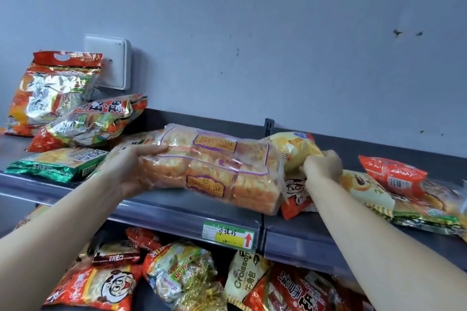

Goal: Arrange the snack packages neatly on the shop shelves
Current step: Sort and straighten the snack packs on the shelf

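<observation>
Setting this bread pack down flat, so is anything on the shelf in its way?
Nothing visible under the bread pack; an orange cartoon packet and the yellow bag in the right hand crowd its right end.

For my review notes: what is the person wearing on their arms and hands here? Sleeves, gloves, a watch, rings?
Nothing is worn that shows. The left forearm and right forearm are bare to the frame edge, with no sleeve or cuff in view. The left hand and right hand are ungloved, and no watch, bracelet or ring is visible.
</observation>
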Demonstrator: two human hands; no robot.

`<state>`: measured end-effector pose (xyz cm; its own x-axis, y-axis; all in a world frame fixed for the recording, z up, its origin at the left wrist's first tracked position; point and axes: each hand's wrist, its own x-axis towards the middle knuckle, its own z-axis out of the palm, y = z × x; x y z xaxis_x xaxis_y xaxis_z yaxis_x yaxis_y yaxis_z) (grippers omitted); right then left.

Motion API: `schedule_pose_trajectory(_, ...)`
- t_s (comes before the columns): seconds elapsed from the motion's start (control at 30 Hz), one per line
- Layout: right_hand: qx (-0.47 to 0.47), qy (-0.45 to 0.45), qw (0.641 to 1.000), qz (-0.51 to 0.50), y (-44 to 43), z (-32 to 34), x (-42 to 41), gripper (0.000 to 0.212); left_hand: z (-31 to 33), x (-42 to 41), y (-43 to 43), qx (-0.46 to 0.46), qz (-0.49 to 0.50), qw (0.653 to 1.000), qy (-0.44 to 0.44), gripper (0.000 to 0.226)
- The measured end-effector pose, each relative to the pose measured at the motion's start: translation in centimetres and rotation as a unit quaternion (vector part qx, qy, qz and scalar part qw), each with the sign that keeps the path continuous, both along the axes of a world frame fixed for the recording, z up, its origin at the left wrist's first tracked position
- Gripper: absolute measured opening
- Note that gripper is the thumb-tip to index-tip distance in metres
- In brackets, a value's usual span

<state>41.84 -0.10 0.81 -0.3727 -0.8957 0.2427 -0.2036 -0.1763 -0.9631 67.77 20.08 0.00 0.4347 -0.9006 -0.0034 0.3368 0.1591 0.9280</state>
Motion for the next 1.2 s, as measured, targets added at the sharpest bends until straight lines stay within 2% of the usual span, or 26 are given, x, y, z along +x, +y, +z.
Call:
schedule_pose_trajectory(0.07,-0.063,-0.044,0.997,-0.029,-0.2,0.8,-1.1,0.017,-0.4,-0.8,-0.8,0.031,0.005,0.999,-0.019,0.033)
schedule_pose_trajectory(0.27,-0.182,-0.036,0.983,-0.016,-0.8,1.9,-3.6,0.007,-0.5,-3.5,-3.5,0.127,0.001,0.991,-0.052,0.006)
schedule_pose_trajectory(0.3,-0.195,-0.03,0.98,-0.01,-0.7,2.0,-3.6,0.007,-0.3,-4.1,-3.9,0.127,0.015,0.99,-0.065,0.005)
schedule_pose_trajectory(0.37,-0.221,-0.017,0.975,0.006,-0.5,2.5,-3.3,0.014,-0.3,-4.6,-5.1,0.097,0.104,0.981,-0.13,0.009)
schedule_pose_trajectory(0.4,-0.231,-0.017,0.973,0.018,-0.3,2.9,-3.1,0.02,-0.4,-4.5,-5.8,0.089,0.161,0.961,-0.208,0.009)
schedule_pose_trajectory(0.47,-0.243,-0.034,0.968,0.053,0.3,3.6,-2.6,0.031,-0.8,-4.0,-7.1,0.138,0.23,0.868,-0.418,0.037)
schedule_pose_trajectory(0.5,-0.244,-0.052,0.966,0.071,0.6,4.0,-2.3,0.031,-0.9,-4.0,-7.4,0.163,0.238,0.821,-0.492,0.045)
schedule_pose_trajectory(0.6,-0.238,-0.124,0.954,0.134,1.7,5.5,-1.6,0.027,-0.9,-4.1,-7.6,0.22,0.221,0.736,-0.601,0.053)
schedule_pose_trajectory(0.67,-0.233,-0.16,0.943,0.173,2.5,6.5,-1.2,0.026,-0.5,-4.4,-7.2,0.21,0.225,0.71,-0.633,0.055)
schedule_pose_trajectory(0.7,-0.233,-0.172,0.939,0.188,3.0,6.8,-1.0,0.027,0.0,-4.7,-6.8,0.168,0.225,0.738,-0.613,0.053)
schedule_pose_trajectory(0.77,-0.232,-0.181,0.933,0.209,3.8,7.3,-0.5,0.026,1.0,-5.5,-5.8,0.048,0.196,0.839,-0.505,0.044)
schedule_pose_trajectory(0.8,-0.229,-0.183,0.931,0.217,4.2,7.4,-0.3,0.026,1.4,-6.0,-5.1,-0.004,0.177,0.875,-0.45,0.038)
schedule_pose_trajectory(0.83,-0.227,-0.184,0.929,0.226,4.6,7.6,0.0,0.026,1.8,-6.5,-4.2,-0.036,0.168,0.895,-0.412,0.036)
schedule_pose_trajectory(0.97,-0.235,-0.165,0.92,0.268,6.2,7.6,0.9,0.029,3.1,-7.4,-1.1,-0.076,0.151,0.925,-0.342,0.042)
schedule_pose_trajectory(1.2,-0.226,-0.093,0.885,0.395,10.6,6.7,3.5,0.035,5.0,-8.4,5.0,-0.133,0.175,0.936,-0.275,0.021)
